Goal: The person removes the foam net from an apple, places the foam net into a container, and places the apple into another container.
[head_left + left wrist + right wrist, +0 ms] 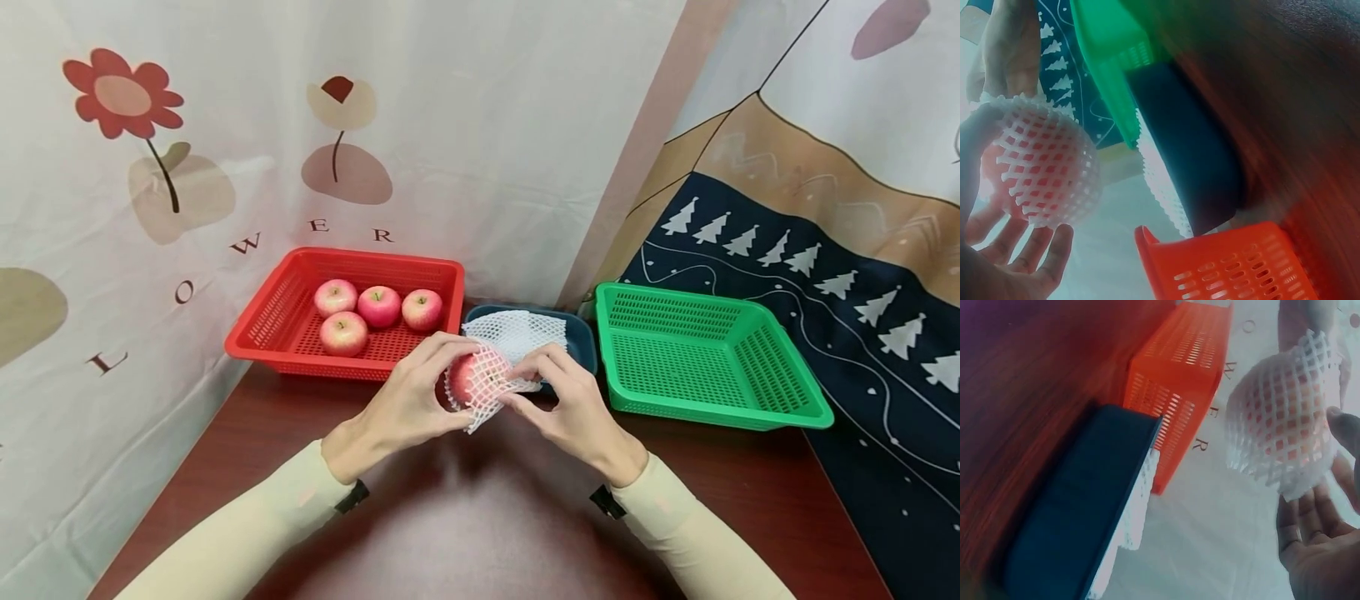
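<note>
A red apple (461,380) is partly inside a white foam net sleeve (489,385), held up over the table. My left hand (408,402) grips the apple from the left, thumb below and fingers above. From the right, my right hand (573,408) pinches the right edge of the net between thumb and fingers. In the left wrist view the net (1047,159) wraps much of the apple, with red skin showing through its mesh. The right wrist view shows the net (1285,425) stretched round the fruit, its loose edge close to my right thumb.
A red basket (258,354) with several apples (343,333) stands at the left. Behind my hands a dark blue tray (582,342) bears more white foam nets (517,327). A green basket (712,410) without fruit is at the right. Printed curtains (487,125) hang behind the table.
</note>
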{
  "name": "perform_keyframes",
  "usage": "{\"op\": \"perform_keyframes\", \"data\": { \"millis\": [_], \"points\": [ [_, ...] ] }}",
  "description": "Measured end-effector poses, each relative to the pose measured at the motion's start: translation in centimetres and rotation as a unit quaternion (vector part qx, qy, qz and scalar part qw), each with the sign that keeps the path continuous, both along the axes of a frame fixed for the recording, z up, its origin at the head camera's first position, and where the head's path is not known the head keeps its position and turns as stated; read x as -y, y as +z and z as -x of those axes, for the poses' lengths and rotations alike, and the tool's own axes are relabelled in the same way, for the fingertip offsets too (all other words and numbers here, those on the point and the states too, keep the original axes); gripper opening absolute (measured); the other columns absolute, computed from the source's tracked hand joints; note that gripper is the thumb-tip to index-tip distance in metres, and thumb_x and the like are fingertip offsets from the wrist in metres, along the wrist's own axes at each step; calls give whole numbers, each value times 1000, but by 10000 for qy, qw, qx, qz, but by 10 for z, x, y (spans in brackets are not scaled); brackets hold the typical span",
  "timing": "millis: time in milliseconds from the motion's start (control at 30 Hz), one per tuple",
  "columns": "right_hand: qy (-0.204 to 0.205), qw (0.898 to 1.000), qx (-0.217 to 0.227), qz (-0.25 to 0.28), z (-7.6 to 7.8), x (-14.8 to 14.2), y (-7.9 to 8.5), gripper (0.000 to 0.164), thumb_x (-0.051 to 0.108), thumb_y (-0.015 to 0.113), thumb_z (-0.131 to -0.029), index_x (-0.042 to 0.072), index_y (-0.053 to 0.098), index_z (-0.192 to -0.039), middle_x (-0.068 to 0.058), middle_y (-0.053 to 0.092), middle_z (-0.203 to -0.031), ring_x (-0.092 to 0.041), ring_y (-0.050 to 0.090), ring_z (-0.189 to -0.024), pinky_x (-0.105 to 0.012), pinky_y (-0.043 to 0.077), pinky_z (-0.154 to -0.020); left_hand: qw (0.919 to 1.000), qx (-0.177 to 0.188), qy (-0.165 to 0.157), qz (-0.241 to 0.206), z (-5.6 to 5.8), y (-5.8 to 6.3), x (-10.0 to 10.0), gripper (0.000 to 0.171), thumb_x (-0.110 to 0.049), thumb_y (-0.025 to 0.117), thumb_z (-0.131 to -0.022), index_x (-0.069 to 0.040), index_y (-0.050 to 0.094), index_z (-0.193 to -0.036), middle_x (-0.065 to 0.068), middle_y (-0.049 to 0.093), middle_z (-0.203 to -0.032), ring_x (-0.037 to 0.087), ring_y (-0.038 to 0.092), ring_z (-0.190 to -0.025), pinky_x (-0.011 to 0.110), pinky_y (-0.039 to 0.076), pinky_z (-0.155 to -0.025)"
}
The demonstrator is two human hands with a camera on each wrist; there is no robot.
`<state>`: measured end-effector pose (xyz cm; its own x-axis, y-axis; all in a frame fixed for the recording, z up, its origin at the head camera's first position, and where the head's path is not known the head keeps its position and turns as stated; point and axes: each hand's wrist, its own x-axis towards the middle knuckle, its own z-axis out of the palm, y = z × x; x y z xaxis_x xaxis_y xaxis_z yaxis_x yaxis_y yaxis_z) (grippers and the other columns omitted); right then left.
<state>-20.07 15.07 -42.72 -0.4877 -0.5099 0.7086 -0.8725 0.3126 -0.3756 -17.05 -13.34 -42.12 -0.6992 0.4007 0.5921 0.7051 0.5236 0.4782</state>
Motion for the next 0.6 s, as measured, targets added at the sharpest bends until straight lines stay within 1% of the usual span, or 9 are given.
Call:
{"op": "perform_keyframes", "data": {
  "millis": [100, 267, 333, 433, 500, 600],
  "points": [
    [19, 9996, -272, -49, 0, 2, 1, 34, 11, 103, -87, 14, 81, -113, -4, 71, -115, -20, 69, -109, -24, 59, -93, 10000, -28, 56, -2, 0, 1, -2, 85, -16, 107, -75, -12, 69, -151, 4, 72, -149, 21, 69, -135, 41, 64, -115],
    [13, 9988, -406, -272, 0, 2, 2, 25, 7, 98, -92, 14, 83, -110, -6, 68, -115, -21, 69, -111, -25, 59, -95, 9998, -24, 155, 83, 0, 2, -5, 83, -16, 107, -75, -11, 70, -150, 5, 73, -146, 22, 70, -133, 44, 64, -114],
    [-35, 9987, -377, -352, 0, 3, 2, 24, 6, 96, -95, 12, 80, -111, -6, 68, -117, -21, 70, -113, -29, 62, -97, 9998, -13, 186, 92, 1, 2, -5, 83, -17, 107, -75, -11, 71, -149, 6, 73, -146, 23, 71, -133, 45, 65, -114],
    [-135, 9987, -242, -430, -1, 2, 3, 29, 8, 95, -97, 8, 75, -117, -7, 69, -120, -22, 71, -116, -33, 65, -99, 9997, 0, 219, 48, 1, 1, -5, 82, -17, 107, -75, -10, 71, -148, 7, 73, -146, 23, 71, -133, 46, 65, -114],
    [-146, 9986, -126, -486, -1, 0, 2, 31, 10, 96, -97, 8, 74, -119, -6, 69, -122, -22, 70, -119, -31, 64, -102, 9997, 13, 228, -6, 1, 1, -5, 83, -17, 108, -74, -9, 71, -148, 7, 74, -146, 24, 72, -133, 47, 65, -114],
    [-103, 9983, -68, -567, -1, -2, 3, 35, 13, 99, -92, 11, 76, -119, -5, 69, -123, -22, 70, -121, -27, 60, -105, 9996, 55, 264, -71, 1, 2, -5, 85, -18, 109, -73, -9, 71, -148, 7, 74, -146, 24, 73, -132, 47, 66, -114]
  ]
}}
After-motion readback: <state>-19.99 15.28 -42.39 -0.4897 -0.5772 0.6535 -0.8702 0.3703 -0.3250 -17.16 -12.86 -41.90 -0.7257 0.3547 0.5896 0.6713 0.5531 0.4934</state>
